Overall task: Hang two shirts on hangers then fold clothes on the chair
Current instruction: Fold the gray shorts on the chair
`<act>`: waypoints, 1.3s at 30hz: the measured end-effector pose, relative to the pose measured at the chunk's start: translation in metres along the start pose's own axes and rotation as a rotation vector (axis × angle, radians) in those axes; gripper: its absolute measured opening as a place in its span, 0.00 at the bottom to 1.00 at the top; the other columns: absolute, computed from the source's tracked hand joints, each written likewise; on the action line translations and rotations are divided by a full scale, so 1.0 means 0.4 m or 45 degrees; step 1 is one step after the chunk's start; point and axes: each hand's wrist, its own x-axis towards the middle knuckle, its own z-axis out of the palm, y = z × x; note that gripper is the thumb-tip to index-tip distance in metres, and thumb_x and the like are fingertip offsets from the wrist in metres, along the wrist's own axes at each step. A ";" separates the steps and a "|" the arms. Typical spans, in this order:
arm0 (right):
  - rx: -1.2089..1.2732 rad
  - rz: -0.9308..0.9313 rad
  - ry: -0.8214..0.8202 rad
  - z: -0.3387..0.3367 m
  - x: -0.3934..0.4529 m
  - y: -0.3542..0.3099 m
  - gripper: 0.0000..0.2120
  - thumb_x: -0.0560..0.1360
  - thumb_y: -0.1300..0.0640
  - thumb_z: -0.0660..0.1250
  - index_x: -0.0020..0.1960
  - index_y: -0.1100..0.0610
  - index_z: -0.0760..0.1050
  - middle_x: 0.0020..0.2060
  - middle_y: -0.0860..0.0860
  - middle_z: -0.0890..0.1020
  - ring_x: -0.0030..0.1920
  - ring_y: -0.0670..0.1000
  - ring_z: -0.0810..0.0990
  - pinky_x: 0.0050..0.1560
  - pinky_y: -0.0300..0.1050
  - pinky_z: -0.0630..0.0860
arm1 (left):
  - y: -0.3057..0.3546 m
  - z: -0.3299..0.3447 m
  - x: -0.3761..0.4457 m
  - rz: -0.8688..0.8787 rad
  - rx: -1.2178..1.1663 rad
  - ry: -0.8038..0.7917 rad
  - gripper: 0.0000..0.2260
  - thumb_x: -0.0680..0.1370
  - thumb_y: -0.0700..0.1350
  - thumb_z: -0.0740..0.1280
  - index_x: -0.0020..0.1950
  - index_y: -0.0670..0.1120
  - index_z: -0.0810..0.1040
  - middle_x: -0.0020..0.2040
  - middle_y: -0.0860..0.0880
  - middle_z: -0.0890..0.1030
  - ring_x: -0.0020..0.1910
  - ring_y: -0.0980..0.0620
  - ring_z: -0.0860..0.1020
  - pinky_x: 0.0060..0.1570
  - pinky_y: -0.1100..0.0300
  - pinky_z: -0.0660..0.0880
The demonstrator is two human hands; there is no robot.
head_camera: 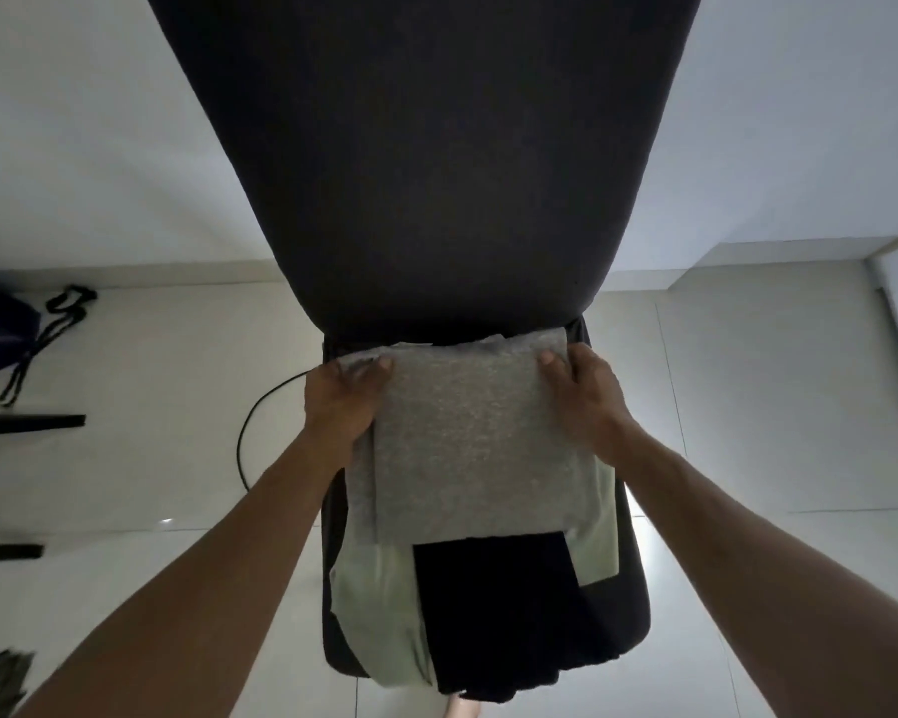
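Head view, looking down on a dark chair (628, 608) with a tall padded backrest (426, 163). A folded grey garment (467, 448) lies on top of a stack on the seat, its far edge close to the foot of the backrest.

The left hand (340, 401) grasps the left side of the grey garment: the thumb (382, 366) lies on the top face near the far left corner, while the remaining fingers curl under the edge and are hidden by the cloth. The right hand (587, 396) grasps the right side in mirror fashion: its thumb (548, 362) presses on the top face near the far right corner, and the other fingers wrap over the right edge toward the underside. The grey garment thus spans the gap between the 2 thumbs, with both forearms reaching in from the near side.

Nearer the person than the fingers, a black garment (493, 614) projects from beneath the grey one and hangs over the front of the seat. A pale green garment (379, 603) lies below both, showing beside the left wrist, under the right wrist and at the near left of the seat.

On the tiled floor (747, 406), outward from the left hand, a black cable (247, 437) curves beside the chair; farther out lies a dark drawstring bag (1, 329).
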 end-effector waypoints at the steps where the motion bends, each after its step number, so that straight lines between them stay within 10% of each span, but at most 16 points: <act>1: -0.021 0.008 0.028 0.012 0.025 0.007 0.16 0.82 0.42 0.59 0.55 0.55 0.74 0.48 0.51 0.79 0.50 0.53 0.79 0.50 0.55 0.78 | -0.004 0.012 0.029 -0.001 0.019 0.004 0.13 0.75 0.52 0.75 0.52 0.45 0.82 0.48 0.48 0.83 0.51 0.47 0.82 0.55 0.50 0.79; 10: -0.118 0.128 0.169 0.069 0.115 0.041 0.19 0.83 0.41 0.56 0.55 0.56 0.73 0.44 0.48 0.77 0.49 0.56 0.77 0.49 0.51 0.72 | -0.050 0.055 0.159 -0.035 0.083 -0.027 0.17 0.74 0.60 0.72 0.52 0.48 0.83 0.49 0.51 0.84 0.52 0.51 0.82 0.57 0.52 0.79; 21: -0.331 0.145 0.220 0.066 -0.024 0.086 0.24 0.82 0.35 0.51 0.55 0.54 0.72 0.41 0.49 0.75 0.41 0.52 0.74 0.46 0.51 0.70 | -0.104 0.015 0.026 0.087 0.457 0.196 0.26 0.84 0.60 0.53 0.43 0.39 0.74 0.38 0.46 0.77 0.42 0.43 0.78 0.35 0.56 0.67; 26: -0.311 0.221 0.169 0.056 -0.080 0.114 0.23 0.81 0.33 0.48 0.56 0.51 0.68 0.41 0.49 0.76 0.42 0.54 0.77 0.48 0.55 0.76 | -0.151 0.016 -0.069 -0.027 0.543 0.175 0.32 0.81 0.67 0.46 0.59 0.44 0.76 0.51 0.46 0.79 0.52 0.43 0.77 0.51 0.49 0.73; 34: -0.426 0.114 0.223 0.061 -0.162 0.166 0.18 0.82 0.37 0.50 0.52 0.51 0.67 0.33 0.44 0.72 0.35 0.51 0.72 0.42 0.50 0.69 | -0.236 0.011 -0.170 -0.005 0.492 0.289 0.26 0.82 0.62 0.50 0.38 0.43 0.71 0.36 0.44 0.77 0.40 0.41 0.78 0.40 0.50 0.74; 39: -0.455 0.060 0.349 0.083 -0.163 0.181 0.20 0.82 0.37 0.50 0.64 0.50 0.64 0.58 0.53 0.77 0.53 0.55 0.76 0.50 0.58 0.76 | -0.223 0.008 -0.177 0.059 0.546 0.543 0.15 0.84 0.56 0.53 0.51 0.46 0.70 0.44 0.48 0.76 0.48 0.43 0.75 0.44 0.54 0.67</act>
